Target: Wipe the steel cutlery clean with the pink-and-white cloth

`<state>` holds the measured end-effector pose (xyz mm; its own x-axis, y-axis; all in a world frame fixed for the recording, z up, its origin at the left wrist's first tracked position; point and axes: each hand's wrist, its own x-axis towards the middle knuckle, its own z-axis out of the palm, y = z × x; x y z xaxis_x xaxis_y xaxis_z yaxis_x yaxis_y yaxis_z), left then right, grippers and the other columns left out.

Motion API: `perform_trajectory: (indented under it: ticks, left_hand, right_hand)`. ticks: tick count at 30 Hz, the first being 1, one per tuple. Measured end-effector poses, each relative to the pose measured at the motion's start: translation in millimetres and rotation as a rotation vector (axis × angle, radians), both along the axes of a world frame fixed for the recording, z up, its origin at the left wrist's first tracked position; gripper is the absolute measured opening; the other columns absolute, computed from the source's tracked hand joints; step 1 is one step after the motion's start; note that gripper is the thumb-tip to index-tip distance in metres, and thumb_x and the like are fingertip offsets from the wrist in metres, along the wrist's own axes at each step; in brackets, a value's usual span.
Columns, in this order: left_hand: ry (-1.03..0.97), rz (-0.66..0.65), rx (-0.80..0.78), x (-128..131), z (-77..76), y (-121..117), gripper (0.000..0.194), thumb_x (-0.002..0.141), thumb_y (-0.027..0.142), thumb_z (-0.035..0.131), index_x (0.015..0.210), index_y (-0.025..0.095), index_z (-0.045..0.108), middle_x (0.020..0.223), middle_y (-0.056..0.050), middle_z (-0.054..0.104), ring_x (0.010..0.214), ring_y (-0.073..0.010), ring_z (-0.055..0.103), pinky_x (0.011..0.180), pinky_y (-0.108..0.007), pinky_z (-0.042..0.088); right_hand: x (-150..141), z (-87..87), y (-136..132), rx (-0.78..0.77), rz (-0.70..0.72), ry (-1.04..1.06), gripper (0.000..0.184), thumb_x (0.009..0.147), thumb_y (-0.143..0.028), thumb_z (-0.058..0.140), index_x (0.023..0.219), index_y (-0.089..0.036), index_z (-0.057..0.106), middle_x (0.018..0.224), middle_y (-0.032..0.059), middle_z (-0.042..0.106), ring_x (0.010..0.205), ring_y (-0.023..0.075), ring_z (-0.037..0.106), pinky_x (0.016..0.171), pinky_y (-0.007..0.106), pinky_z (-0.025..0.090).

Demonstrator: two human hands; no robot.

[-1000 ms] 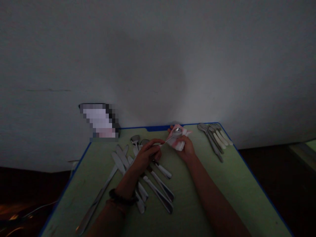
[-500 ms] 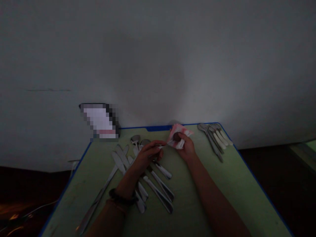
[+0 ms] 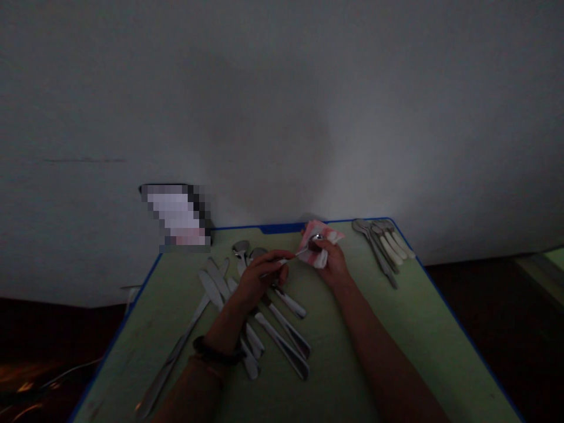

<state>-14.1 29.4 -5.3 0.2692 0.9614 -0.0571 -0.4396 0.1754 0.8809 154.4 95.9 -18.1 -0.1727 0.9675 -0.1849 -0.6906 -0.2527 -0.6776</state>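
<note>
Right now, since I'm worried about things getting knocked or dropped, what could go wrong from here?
The left hand has the spoon by its handle; a slip might drop it onto the loose cutlery around that hand. The right hand holds a pink-and-white cloth against the spoon; a hard tug could pull the two apart. Crossed knives lie beside the left forearm, so a brush might shift them.

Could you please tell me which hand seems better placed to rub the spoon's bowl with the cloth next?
Probably the right hand: it holds the pink-and-white cloth at the spoon's bowl, while the left hand grips the handle and could steady it.
</note>
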Motion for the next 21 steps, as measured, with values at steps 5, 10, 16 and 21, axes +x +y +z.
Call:
perform_trajectory:
  ticks: [5,10,16,21]
  left_hand:
    - [0.013,0.009,-0.012,0,-0.1,1,0.030,0.076,0.022,0.057,0.101,0.010,0.064,0.057,-0.002,0.056,0.052,-0.0122,0.051,0.052,-0.023,0.035]
    - [0.045,0.071,0.034,0,-2.8,2,0.028,0.076,0.021,0.054,0.099,0.010,0.065,0.056,-0.001,0.055,0.052,-0.0115,0.049,0.051,-0.023,0.034]
    - [0.182,0.104,0.124,-1,-6.6,2,0.029,0.075,0.022,0.052,0.098,0.010,0.064,0.055,0.000,0.052,0.050,-0.0106,0.045,0.048,-0.022,0.031]
    - [0.355,0.146,0.189,1,-7.3,2,0.019,0.074,0.025,0.052,0.084,0.013,0.065,0.056,0.002,0.048,0.055,-0.0113,0.044,0.052,-0.022,0.033]
  right_hand:
    - [-2,3.0,0,-0.030,-0.031,-0.012,0.021,0.062,-0.012,0.063,0.083,-0.016,0.061,0.083,0.0027,0.070,0.075,0.0152,0.065,0.071,0.028,0.053]
    - [-3,-4.7,3,-0.060,-0.357,-0.048,0.025,0.072,-0.040,0.062,0.084,-0.019,0.058,0.065,-0.0041,0.064,0.056,0.0106,0.059,0.055,0.023,0.049]
    - [-4,-8.6,-5,0.297,-0.561,-0.675,0.046,0.081,-0.052,0.044,0.107,-0.015,0.054,0.095,0.0067,0.061,0.087,0.0170,0.059,0.076,0.031,0.048]
    - [-8,-2.7,-15,0.752,-0.414,-1.105,0.052,0.081,-0.039,0.050,0.128,-0.019,0.042,0.126,0.0133,0.040,0.119,0.0215,0.040,0.100,0.040,0.035]
